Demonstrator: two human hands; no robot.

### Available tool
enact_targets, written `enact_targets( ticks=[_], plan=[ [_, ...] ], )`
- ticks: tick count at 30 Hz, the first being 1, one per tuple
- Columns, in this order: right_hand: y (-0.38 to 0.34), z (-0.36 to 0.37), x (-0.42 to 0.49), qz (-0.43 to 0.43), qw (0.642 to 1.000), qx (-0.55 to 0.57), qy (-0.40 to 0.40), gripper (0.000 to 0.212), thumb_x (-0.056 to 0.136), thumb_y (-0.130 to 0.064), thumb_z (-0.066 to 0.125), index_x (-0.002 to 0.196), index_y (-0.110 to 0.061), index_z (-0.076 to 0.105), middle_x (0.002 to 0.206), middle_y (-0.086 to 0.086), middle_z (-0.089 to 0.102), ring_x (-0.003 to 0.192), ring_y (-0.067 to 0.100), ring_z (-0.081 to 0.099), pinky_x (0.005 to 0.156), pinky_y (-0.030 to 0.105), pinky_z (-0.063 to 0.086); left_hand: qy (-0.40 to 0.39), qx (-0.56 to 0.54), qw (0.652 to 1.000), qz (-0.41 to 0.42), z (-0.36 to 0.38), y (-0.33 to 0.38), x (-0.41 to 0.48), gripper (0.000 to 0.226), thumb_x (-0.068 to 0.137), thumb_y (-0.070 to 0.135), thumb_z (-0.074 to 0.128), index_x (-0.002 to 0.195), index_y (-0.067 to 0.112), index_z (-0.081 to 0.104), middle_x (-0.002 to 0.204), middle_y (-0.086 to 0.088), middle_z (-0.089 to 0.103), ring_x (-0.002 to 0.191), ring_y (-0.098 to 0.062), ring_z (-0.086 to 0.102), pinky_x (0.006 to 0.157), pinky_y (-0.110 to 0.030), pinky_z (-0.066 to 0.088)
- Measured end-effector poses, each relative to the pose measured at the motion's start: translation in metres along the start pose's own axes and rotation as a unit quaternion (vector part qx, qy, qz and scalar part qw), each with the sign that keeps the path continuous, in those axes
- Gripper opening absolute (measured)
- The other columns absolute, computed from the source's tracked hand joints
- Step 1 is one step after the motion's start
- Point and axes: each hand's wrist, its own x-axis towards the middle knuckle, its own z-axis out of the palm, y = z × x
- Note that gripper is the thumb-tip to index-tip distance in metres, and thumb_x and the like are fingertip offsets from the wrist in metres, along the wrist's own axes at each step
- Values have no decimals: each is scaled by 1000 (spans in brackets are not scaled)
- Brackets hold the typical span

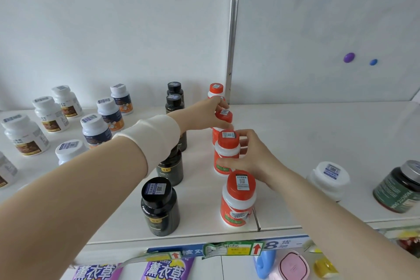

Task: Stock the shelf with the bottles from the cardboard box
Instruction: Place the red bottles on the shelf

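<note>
On the white shelf (306, 134) a row of red-capped white bottles runs from back to front. My left hand (210, 115) reaches across and grips the second bottle from the back (225, 116) by its cap. My right hand (252, 159) is wrapped around the third bottle (227, 150), fingers on its cap and body. A further red-capped bottle (238, 200) stands free at the front, and another (216, 89) at the very back. The cardboard box is out of sight.
A row of black bottles (159, 207) stands left of the red ones, with white and navy-label bottles (25, 136) farther left. A white-lidded jar (329, 179) and a dark green jar (400, 186) stand at right. A metal upright (233, 29) divides the back wall.
</note>
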Motion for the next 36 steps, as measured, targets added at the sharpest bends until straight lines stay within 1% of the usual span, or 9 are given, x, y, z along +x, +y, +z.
enact_targets(
  ticks=[4,7,10,12,14,16,19,28,36],
  plan=[
    [-10,-17,-8,-11,999,9,51,76,73,-35,75,135,-20,34,135,3,48,109,16,50,83,29,41,32,7,999,5,-20,10,-11,53,83,33,67,128,15,45,128,-2,55,100,-12,52,81,-23,42],
    [-29,-27,-19,-18,995,11,95,64,81,-42,65,134,-17,39,135,4,50,103,16,50,80,28,39,77,120,990,3,-38,22,-38,51,86,36,62,129,14,45,127,-3,56,107,-19,54,86,-30,44],
    [-53,-29,-32,-48,991,-42,115,58,87,-43,57,133,-11,42,136,6,50,112,21,52,81,28,39,108,347,932,-1,-53,36,-79,47,90,34,55,132,17,41,124,-6,56,108,-25,55,82,-33,44],
    [-63,-22,-46,-89,983,-110,115,52,89,-39,55,130,-10,44,134,6,52,108,21,53,78,26,38,126,433,892,-17,-56,43,-109,42,92,31,52,129,15,43,122,-7,55,108,-26,54,79,-32,40],
    [-67,-11,-63,-130,958,-225,125,49,90,-38,52,129,-10,43,134,8,50,115,25,52,83,29,42,140,487,861,-41,-57,47,-141,38,93,28,49,127,12,44,120,-8,55,108,-26,53,78,-32,38],
    [-72,2,-84,-170,912,-348,133,47,91,-35,50,130,-10,41,133,12,47,118,30,49,91,38,44,145,525,836,-61,-55,48,-175,39,94,28,47,129,12,42,121,-8,54,111,-26,52,83,-32,39],
    [-86,31,-116,-241,860,-432,126,44,91,-31,51,128,-8,42,130,15,47,116,32,48,89,40,43,143,551,819,-75,-52,45,-230,42,93,33,50,128,12,42,121,-7,54,112,-25,51,88,-32,39],
    [-159,190,-171,-392,787,-475,49,42,92,-27,45,130,-9,40,132,15,44,118,33,44,95,39,35,135,578,781,-194,-92,-24,-409,44,93,33,50,131,13,40,124,-7,55,115,-25,52,91,-33,40],
    [-238,431,-224,-528,734,-422,-68,49,93,-33,46,136,-12,35,136,11,41,123,29,40,100,36,32,122,545,757,-338,-136,-158,-629,46,93,37,50,130,12,41,121,-6,56,112,-25,53,90,-33,40]
  ],
)
